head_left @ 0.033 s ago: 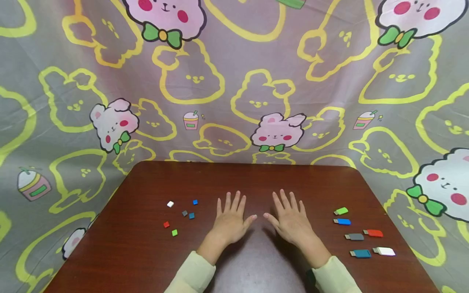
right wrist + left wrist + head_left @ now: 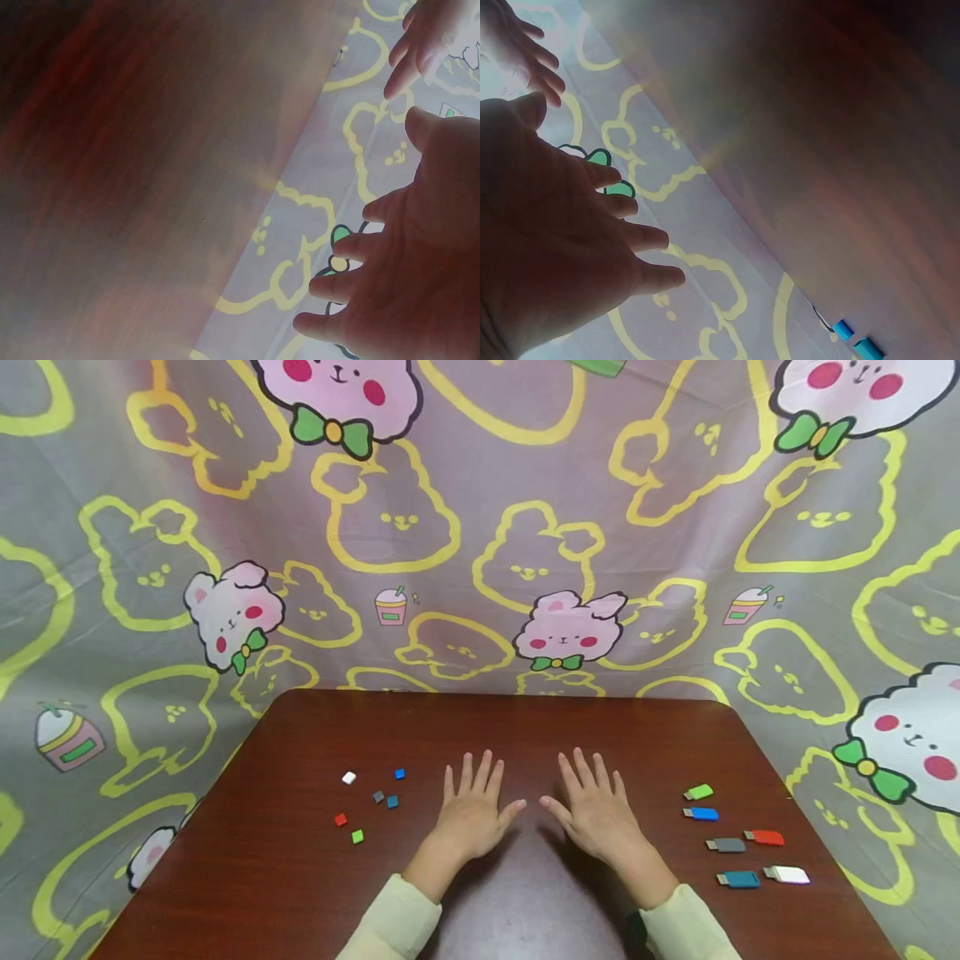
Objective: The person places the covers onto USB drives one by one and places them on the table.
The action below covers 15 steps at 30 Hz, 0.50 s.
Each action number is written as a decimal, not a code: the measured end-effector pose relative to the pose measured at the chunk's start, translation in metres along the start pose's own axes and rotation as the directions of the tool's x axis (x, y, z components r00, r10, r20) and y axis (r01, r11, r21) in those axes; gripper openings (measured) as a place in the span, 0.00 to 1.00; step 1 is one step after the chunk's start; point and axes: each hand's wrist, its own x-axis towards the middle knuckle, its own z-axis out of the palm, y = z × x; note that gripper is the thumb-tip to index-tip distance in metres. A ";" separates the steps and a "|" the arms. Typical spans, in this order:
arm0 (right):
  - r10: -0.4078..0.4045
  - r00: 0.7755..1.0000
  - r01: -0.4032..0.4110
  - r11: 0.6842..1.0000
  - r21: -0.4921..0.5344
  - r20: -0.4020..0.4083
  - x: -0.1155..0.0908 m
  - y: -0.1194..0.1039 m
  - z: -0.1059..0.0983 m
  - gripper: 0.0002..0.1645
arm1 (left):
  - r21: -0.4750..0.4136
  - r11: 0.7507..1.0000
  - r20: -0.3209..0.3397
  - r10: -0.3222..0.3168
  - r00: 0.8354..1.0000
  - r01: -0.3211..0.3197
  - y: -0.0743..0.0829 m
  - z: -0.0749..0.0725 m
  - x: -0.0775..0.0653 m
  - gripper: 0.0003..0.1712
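Observation:
My left hand [image 2: 470, 817] and my right hand [image 2: 597, 817] are held palm down over the middle of the table, fingers straight and spread, thumbs toward each other. Neither holds anything. Left of the left hand lie small square pieces: white [image 2: 348, 778], blue [image 2: 400, 774], grey [image 2: 378, 797], teal [image 2: 392, 802], red [image 2: 341, 820] and green [image 2: 357, 837]. Right of the right hand are USB sticks with bare metal plugs: green [image 2: 699, 792], blue [image 2: 701, 814], grey [image 2: 725, 845], red [image 2: 764, 837], teal [image 2: 738, 880] and white [image 2: 786, 875].
The dark brown table [image 2: 510, 727] has rounded far corners. Behind it and along its sides hangs a grey cloth [image 2: 465, 585] printed with yellow outlines and rabbit faces. Light sleeves [image 2: 397, 914] cover both forearms.

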 end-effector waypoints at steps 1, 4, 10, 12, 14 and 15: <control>0.002 1.000 -0.002 1.000 0.002 0.004 0.000 0.000 0.000 0.47 | -0.004 1.000 0.000 0.000 1.000 0.000 0.000 0.000 0.000 0.44; 0.005 1.000 -0.006 1.000 0.011 0.018 -0.001 0.000 -0.001 0.46 | -0.012 1.000 0.007 0.000 1.000 0.000 -0.001 -0.001 -0.001 0.44; 0.006 1.000 -0.007 0.999 0.040 0.023 -0.002 0.001 -0.006 0.47 | -0.003 1.000 0.011 0.002 1.000 -0.002 -0.005 -0.004 -0.002 0.45; 0.009 1.000 -0.010 0.999 0.047 0.016 -0.003 0.002 -0.008 0.47 | -0.004 1.000 0.011 0.004 1.000 -0.004 -0.007 -0.004 -0.003 0.45; 0.010 1.000 -0.011 0.999 0.050 0.007 -0.004 0.003 -0.010 0.47 | -0.014 1.000 0.014 0.005 1.000 -0.005 -0.009 -0.005 -0.005 0.45; 0.011 1.000 -0.011 0.999 0.052 0.001 -0.004 0.004 -0.011 0.46 | -0.017 1.000 0.017 0.005 1.000 -0.004 -0.010 -0.005 -0.006 0.44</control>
